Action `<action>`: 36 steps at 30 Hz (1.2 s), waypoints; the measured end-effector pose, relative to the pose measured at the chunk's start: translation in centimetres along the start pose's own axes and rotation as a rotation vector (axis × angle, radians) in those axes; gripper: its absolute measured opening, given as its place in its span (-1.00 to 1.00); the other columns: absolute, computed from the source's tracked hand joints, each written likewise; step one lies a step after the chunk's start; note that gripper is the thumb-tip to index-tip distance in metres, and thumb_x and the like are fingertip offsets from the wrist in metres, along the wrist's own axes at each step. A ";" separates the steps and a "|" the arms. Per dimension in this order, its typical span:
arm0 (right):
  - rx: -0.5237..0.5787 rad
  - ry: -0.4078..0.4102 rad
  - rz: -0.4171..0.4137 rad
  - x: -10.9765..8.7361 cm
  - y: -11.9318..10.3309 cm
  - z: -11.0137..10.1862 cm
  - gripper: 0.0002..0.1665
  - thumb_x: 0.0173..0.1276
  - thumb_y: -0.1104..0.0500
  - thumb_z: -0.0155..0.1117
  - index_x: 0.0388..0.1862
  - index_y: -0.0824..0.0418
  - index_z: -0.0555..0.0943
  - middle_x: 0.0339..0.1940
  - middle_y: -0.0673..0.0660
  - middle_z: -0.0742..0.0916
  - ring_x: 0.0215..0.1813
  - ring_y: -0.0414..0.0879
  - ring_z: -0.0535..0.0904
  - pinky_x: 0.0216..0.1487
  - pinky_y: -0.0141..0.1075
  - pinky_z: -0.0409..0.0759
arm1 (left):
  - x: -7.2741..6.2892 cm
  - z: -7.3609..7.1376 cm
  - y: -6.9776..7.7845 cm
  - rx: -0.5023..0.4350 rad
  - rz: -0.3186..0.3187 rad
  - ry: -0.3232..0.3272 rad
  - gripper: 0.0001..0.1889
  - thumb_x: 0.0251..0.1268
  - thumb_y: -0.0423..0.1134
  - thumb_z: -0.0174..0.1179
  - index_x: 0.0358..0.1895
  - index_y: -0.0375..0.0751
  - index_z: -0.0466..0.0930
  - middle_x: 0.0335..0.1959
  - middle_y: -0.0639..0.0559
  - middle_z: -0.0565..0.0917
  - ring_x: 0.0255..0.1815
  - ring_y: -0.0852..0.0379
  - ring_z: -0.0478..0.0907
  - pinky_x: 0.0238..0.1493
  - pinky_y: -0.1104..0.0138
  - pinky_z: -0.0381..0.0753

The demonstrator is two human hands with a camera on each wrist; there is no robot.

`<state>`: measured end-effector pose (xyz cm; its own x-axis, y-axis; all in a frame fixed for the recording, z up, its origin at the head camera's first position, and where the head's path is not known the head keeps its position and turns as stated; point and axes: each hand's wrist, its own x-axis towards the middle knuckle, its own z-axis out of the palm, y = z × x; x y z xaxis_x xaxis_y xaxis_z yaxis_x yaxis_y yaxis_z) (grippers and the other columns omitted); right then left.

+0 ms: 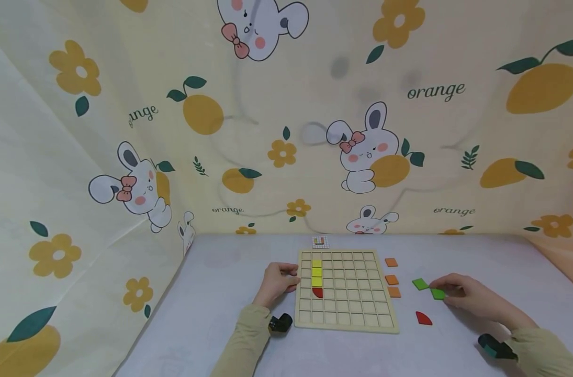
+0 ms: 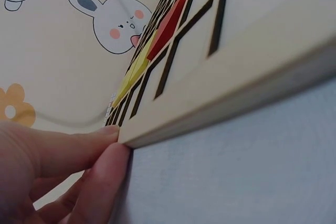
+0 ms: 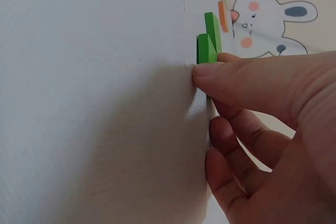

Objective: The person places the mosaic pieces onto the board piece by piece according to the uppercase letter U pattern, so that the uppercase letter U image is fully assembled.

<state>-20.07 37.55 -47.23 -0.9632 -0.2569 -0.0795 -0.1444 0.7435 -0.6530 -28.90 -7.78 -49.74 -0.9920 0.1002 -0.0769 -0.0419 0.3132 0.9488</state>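
Observation:
A wooden grid board (image 1: 349,309) lies on the table, with a column of yellow squares (image 1: 316,272) and a red quarter-circle piece (image 1: 317,292) in its cells. At the board's left edge my left hand (image 1: 276,285) pinches the rim (image 2: 157,129) between thumb and finger. My right hand (image 1: 470,297) is right of the board, thumb and fingertips pinching a green diamond-shaped piece (image 1: 438,294). Another green diamond (image 1: 420,284) lies just left of it; in the right wrist view the held green piece (image 3: 205,50) partly overlaps it.
Several orange pieces (image 1: 391,279) lie in a column along the board's right side. A loose red quarter-circle (image 1: 424,318) lies nearer me. Behind the board sits a small patterned card (image 1: 320,242). A printed cloth (image 1: 314,104) rises at the table's back.

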 end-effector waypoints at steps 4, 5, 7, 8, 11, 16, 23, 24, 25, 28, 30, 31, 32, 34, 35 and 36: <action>-0.002 0.005 0.022 0.1 0.0 0.1 -0.60 0.19 0.34 0.35 0.04 0.30 0.58 0.04 0.25 0.62 0.08 0.13 0.50 0.03 -0.07 0.59 | 0.0 0.1 0.0 -0.004 -0.001 0.004 -0.64 0.03 -0.56 0.34 -0.04 -0.33 0.66 -0.32 -0.07 0.59 -0.45 0.17 0.57 -0.46 0.37 0.68; -0.001 0.008 0.024 0.1 0.1 0.1 -0.60 0.19 0.33 0.35 0.04 0.30 0.58 0.03 0.25 0.62 0.08 0.17 0.49 0.03 -0.02 0.58 | 0.0 0.1 0.0 -0.002 0.003 0.004 -0.65 0.03 -0.57 0.34 -0.04 -0.33 0.65 -0.32 -0.07 0.59 -0.45 0.17 0.57 -0.46 0.37 0.68; -0.008 0.013 0.026 0.1 0.1 0.2 -0.60 0.19 0.32 0.36 0.04 0.29 0.59 0.03 0.24 0.62 0.08 0.18 0.50 0.02 -0.06 0.60 | 0.1 0.1 0.0 -0.003 0.000 0.004 -0.65 0.03 -0.56 0.33 -0.04 -0.33 0.66 -0.32 -0.06 0.58 -0.45 0.16 0.57 -0.46 0.37 0.68; -0.012 0.014 0.017 0.2 0.0 0.2 -0.60 0.19 0.31 0.37 0.04 0.29 0.59 0.02 0.22 0.63 0.07 0.15 0.50 -0.01 -0.15 0.61 | 0.1 0.1 0.0 -0.002 -0.004 0.005 -0.65 0.04 -0.56 0.33 -0.03 -0.32 0.66 -0.32 -0.05 0.58 -0.44 0.16 0.57 -0.46 0.37 0.68; -0.012 0.027 -0.010 0.3 -0.4 0.2 -0.60 0.19 0.30 0.37 0.04 0.27 0.59 0.01 0.18 0.64 0.00 0.08 0.51 -0.12 -0.35 0.60 | 0.0 0.0 -0.1 0.005 -0.004 0.003 -0.64 0.04 -0.55 0.33 -0.03 -0.32 0.65 -0.32 -0.05 0.58 -0.43 0.15 0.58 -0.45 0.37 0.68; -0.013 0.068 -0.055 0.8 -2.1 0.2 -0.63 0.24 0.32 0.30 0.05 0.24 0.60 -0.02 0.11 0.64 -0.06 0.01 0.47 -0.19 -0.39 0.58 | 0.1 0.0 0.0 0.009 -0.008 0.002 -0.64 0.05 -0.54 0.33 -0.02 -0.32 0.65 -0.30 -0.06 0.58 -0.42 0.15 0.58 -0.43 0.37 0.68; -0.042 0.084 -0.137 2.3 -5.0 1.0 -0.62 0.25 0.24 0.34 0.07 0.21 0.60 -0.05 0.00 0.63 -0.06 -0.03 0.47 -0.11 -0.32 0.57 | 0.1 0.1 0.0 0.002 -0.009 0.001 -0.64 0.04 -0.55 0.33 -0.03 -0.32 0.65 -0.30 -0.07 0.59 -0.42 0.15 0.58 -0.43 0.37 0.68; -0.038 0.081 -0.154 2.6 -5.4 1.2 -0.62 0.25 0.23 0.35 0.07 0.21 0.60 -0.06 -0.01 0.63 -0.06 -0.02 0.47 -0.10 -0.30 0.58 | 0.1 0.1 0.0 0.001 -0.011 0.001 -0.64 0.04 -0.55 0.33 -0.03 -0.32 0.65 -0.30 -0.07 0.59 -0.42 0.14 0.58 -0.43 0.37 0.68; -0.033 0.076 -0.171 2.9 -5.8 1.4 -0.62 0.25 0.23 0.35 0.07 0.21 0.60 -0.06 -0.02 0.63 -0.06 -0.02 0.47 -0.10 -0.29 0.58 | 0.1 0.1 0.0 -0.001 -0.015 0.002 -0.64 0.04 -0.55 0.34 -0.03 -0.32 0.65 -0.29 -0.07 0.59 -0.42 0.14 0.58 -0.43 0.37 0.68; -0.010 0.051 -0.219 3.8 -7.0 2.1 -0.61 0.26 0.23 0.34 0.08 0.22 0.59 -0.06 -0.03 0.62 -0.04 -0.01 0.46 -0.08 -0.26 0.57 | 0.1 0.2 0.0 -0.006 -0.028 0.008 -0.64 0.04 -0.55 0.34 -0.03 -0.30 0.65 -0.29 -0.06 0.59 -0.42 0.15 0.58 -0.43 0.38 0.68; 0.001 0.033 -0.249 4.5 -7.9 2.6 -0.61 0.27 0.23 0.34 0.08 0.22 0.58 -0.08 -0.04 0.62 -0.04 0.00 0.46 -0.06 -0.25 0.57 | 0.2 0.3 -0.1 -0.001 -0.034 0.014 -0.64 0.04 -0.54 0.34 -0.03 -0.28 0.66 -0.29 -0.05 0.59 -0.41 0.15 0.58 -0.43 0.38 0.68; 0.007 0.024 -0.262 4.8 -8.3 2.9 -0.61 0.27 0.24 0.33 0.09 0.21 0.58 -0.08 -0.05 0.61 -0.04 0.00 0.46 -0.05 -0.25 0.56 | 0.2 0.3 -0.1 0.001 -0.034 0.017 -0.64 0.04 -0.54 0.34 -0.03 -0.27 0.66 -0.29 -0.05 0.59 -0.41 0.15 0.58 -0.43 0.38 0.68; 0.012 0.017 -0.276 5.0 -8.7 3.2 -0.62 0.27 0.25 0.33 0.08 0.21 0.58 -0.09 -0.04 0.61 -0.05 -0.01 0.46 -0.05 -0.24 0.57 | 0.2 0.3 -0.1 0.003 -0.034 0.019 -0.64 0.04 -0.54 0.34 -0.03 -0.27 0.66 -0.29 -0.05 0.59 -0.41 0.15 0.58 -0.43 0.38 0.68; 0.024 0.005 -0.308 5.6 -9.5 3.7 -0.62 0.26 0.27 0.33 0.08 0.22 0.58 -0.10 -0.03 0.61 -0.06 -0.02 0.47 -0.05 -0.22 0.57 | 0.3 0.3 -0.2 0.008 -0.030 0.025 -0.65 0.05 -0.53 0.34 -0.03 -0.26 0.66 -0.29 -0.04 0.59 -0.41 0.16 0.58 -0.44 0.38 0.67; 0.029 0.000 -0.325 5.9 -9.9 4.0 -0.62 0.26 0.27 0.33 0.07 0.22 0.58 -0.11 -0.03 0.61 -0.07 -0.02 0.47 -0.06 -0.21 0.56 | 0.4 0.3 -0.2 0.010 -0.028 0.027 -0.65 0.05 -0.53 0.34 -0.03 -0.26 0.66 -0.29 -0.04 0.59 -0.41 0.16 0.58 -0.44 0.38 0.67; 0.034 -0.002 -0.340 6.2 -10.2 4.3 -0.62 0.26 0.28 0.34 0.07 0.23 0.58 -0.11 -0.03 0.62 -0.07 -0.03 0.47 -0.07 -0.22 0.56 | 0.4 0.3 -0.3 0.011 -0.027 0.029 -0.65 0.05 -0.53 0.34 -0.04 -0.26 0.66 -0.29 -0.04 0.59 -0.41 0.16 0.58 -0.44 0.38 0.67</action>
<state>-23.57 25.71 -44.32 -0.8608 -0.4876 0.1457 -0.4494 0.5942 -0.6671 -29.23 -7.56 -50.11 -0.9935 0.0646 -0.0932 -0.0673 0.3255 0.9431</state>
